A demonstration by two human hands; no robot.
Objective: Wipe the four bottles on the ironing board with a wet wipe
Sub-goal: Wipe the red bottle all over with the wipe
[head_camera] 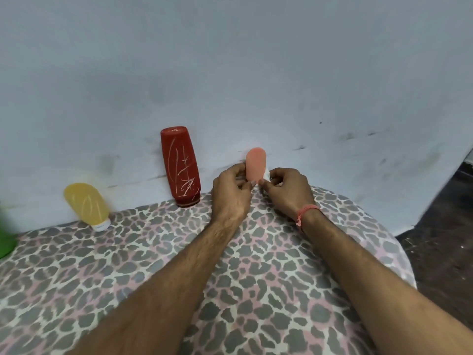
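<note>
Since the pink bottle [255, 165] stands upright dead between both hands at frame centre, neither has to travel: left hand [230, 192] pinches its lower body, right hand [286, 189] presses a bit of white wet wipe [266, 173] against its right side. Other bottles sit well off to the left.

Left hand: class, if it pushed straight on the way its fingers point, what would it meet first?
The left hand already grips the pink bottle, so that comes first; just beyond it, probably the wet wipe in the right hand, though depth is unclear.
</note>
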